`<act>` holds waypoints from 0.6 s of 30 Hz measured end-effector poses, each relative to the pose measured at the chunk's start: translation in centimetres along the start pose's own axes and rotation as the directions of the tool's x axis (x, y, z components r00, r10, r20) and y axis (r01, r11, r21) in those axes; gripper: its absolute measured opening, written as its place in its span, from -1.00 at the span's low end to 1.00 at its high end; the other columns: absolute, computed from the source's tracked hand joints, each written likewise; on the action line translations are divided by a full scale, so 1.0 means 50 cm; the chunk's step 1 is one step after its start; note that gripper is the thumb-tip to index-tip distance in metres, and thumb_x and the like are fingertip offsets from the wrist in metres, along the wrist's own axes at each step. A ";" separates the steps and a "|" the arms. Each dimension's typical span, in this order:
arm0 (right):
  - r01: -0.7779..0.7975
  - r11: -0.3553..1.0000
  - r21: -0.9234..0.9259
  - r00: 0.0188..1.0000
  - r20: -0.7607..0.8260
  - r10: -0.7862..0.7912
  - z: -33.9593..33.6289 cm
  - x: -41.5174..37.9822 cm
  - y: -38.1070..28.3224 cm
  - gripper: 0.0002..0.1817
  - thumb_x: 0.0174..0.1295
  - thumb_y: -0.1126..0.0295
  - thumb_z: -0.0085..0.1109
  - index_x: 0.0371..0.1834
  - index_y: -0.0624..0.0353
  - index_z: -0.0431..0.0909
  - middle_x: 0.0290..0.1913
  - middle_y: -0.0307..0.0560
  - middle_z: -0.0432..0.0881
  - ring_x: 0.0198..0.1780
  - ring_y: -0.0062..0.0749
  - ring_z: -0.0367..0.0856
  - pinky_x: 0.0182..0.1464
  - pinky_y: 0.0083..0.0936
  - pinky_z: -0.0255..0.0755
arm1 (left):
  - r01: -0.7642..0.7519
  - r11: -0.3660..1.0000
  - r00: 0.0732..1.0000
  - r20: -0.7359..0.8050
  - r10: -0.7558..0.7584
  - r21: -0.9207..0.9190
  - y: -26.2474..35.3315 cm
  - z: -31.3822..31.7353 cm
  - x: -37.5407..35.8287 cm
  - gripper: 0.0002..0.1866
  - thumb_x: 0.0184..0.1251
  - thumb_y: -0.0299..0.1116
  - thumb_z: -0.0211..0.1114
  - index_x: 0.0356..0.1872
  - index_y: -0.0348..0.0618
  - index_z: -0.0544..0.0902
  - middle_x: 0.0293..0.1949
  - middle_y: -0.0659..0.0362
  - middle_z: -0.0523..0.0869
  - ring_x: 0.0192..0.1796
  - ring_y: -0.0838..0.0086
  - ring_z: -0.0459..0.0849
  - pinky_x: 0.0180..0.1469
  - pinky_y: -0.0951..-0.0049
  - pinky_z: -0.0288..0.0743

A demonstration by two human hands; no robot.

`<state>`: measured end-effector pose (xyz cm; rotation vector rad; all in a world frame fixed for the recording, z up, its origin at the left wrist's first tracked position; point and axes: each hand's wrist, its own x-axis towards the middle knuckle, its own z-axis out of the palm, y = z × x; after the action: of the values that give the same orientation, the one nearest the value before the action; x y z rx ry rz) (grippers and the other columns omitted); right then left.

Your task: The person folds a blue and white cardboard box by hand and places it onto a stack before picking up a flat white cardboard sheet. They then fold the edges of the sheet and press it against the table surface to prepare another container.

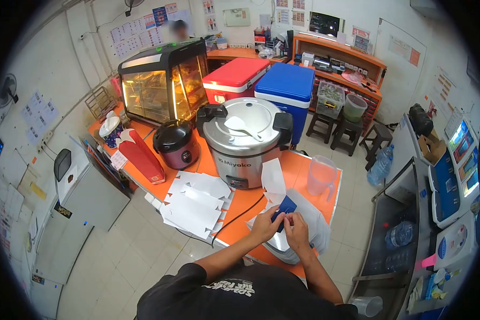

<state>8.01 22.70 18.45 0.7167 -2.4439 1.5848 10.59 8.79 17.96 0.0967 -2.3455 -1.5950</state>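
Observation:
Both hands are on a blue-and-white cardboard box blank (272, 182), which looks partly folded, above the front of the orange table (234, 213). My left hand (264, 226) grips its blue part from the left. My right hand (296, 228) pinches the near edge, thumb and fingers close to the left hand's fingertips. Beneath them lies a stack of flat cardboard blanks (318, 229), white-grey and partly covered by my hands. To the left, white cut cardboard sheets (192, 208) with notched edges are spread in an overlapping pile.
A large steel rice cooker (240, 149) carries a white rice paddle (242, 127) on its lid. Around it stand a smaller cooker (176, 144), a red carton (140, 156), a clear jug (321, 176) and a power cord (239, 217). Behind are a lit display warmer (162, 80) and a blue cooler (284, 82).

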 end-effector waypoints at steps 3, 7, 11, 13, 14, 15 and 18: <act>0.038 0.997 -0.073 0.998 0.043 -0.035 0.003 0.003 -0.011 -0.92 0.23 0.48 0.12 -0.30 0.25 0.47 -0.35 0.05 0.50 -0.32 -0.06 0.54 -0.26 -0.29 0.41 | 0.026 0.993 0.999 -0.027 -0.029 -0.114 0.000 -0.003 0.007 -0.62 0.39 -0.11 0.13 -0.02 -0.22 0.60 -0.38 -0.11 0.69 -0.35 0.27 0.71 -0.29 0.36 0.51; 0.089 0.996 -0.024 0.996 0.008 -0.089 0.016 0.002 -0.022 -0.94 0.26 0.49 0.06 -0.28 0.25 0.44 -0.35 0.07 0.48 -0.29 -0.01 0.50 -0.24 -0.28 0.38 | 0.176 0.967 0.982 -0.038 -0.186 -0.183 -0.026 -0.012 -0.014 -0.53 0.49 -0.04 -0.04 -0.44 -0.24 0.55 -0.58 0.25 0.47 -0.50 0.57 0.42 -0.41 0.46 0.33; -0.001 0.997 0.080 0.999 0.038 -0.002 0.019 0.008 -0.007 -0.91 0.29 0.46 0.05 -0.24 0.26 0.43 -0.35 0.01 0.47 -0.30 -0.22 0.50 -0.20 -0.41 0.39 | 0.322 0.900 0.947 0.111 -0.303 -0.292 -0.025 -0.029 0.015 -0.54 0.46 -0.01 0.01 -0.22 -0.23 0.67 -0.33 0.23 0.65 -0.29 0.65 0.56 -0.17 0.58 0.43; -0.111 0.983 0.149 0.992 0.077 0.100 0.021 -0.008 0.011 -0.90 0.31 0.45 0.04 -0.22 0.25 0.43 -0.36 -0.04 0.47 -0.30 -0.32 0.49 -0.18 -0.46 0.38 | 0.544 0.637 0.838 0.308 -0.450 -0.547 -0.033 -0.035 0.022 -0.60 0.43 -0.07 0.07 -0.15 -0.24 0.65 -0.25 0.21 0.70 -0.25 0.61 0.62 -0.15 0.56 0.49; -0.129 0.970 0.208 0.990 0.075 0.116 0.019 -0.010 0.012 -0.90 0.33 0.43 0.03 -0.23 0.24 0.43 -0.36 -0.10 0.46 -0.29 -0.41 0.47 -0.17 -0.51 0.37 | 0.564 0.625 0.824 0.316 -0.470 -0.541 -0.025 -0.043 0.019 -0.60 0.43 -0.07 0.07 -0.15 -0.24 0.65 -0.25 0.21 0.70 -0.25 0.61 0.62 -0.15 0.56 0.49; -0.148 0.953 0.265 0.988 0.070 0.135 0.015 -0.012 0.016 -0.89 0.34 0.42 0.03 -0.23 0.24 0.43 -0.37 -0.15 0.45 -0.29 -0.49 0.44 -0.17 -0.55 0.36 | 0.613 0.514 0.788 0.413 -0.457 -0.601 -0.017 -0.049 0.024 -0.62 0.43 -0.07 0.08 -0.10 -0.20 0.62 -0.24 0.21 0.70 -0.24 0.60 0.64 -0.15 0.57 0.51; -0.224 0.897 0.382 0.974 0.126 0.189 0.013 -0.017 0.026 -0.91 0.38 0.41 -0.02 -0.21 0.20 0.41 -0.31 -0.24 0.45 -0.24 -0.60 0.39 -0.14 -0.62 0.32 | 0.668 0.375 0.742 0.533 -0.408 -0.643 -0.021 -0.050 0.023 -0.62 0.43 -0.05 0.08 -0.04 -0.14 0.58 -0.24 0.21 0.70 -0.24 0.59 0.67 -0.17 0.59 0.53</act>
<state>8.24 22.85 16.79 0.5999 -2.3449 2.2150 10.10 5.86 18.08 0.5207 -1.4989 -3.0821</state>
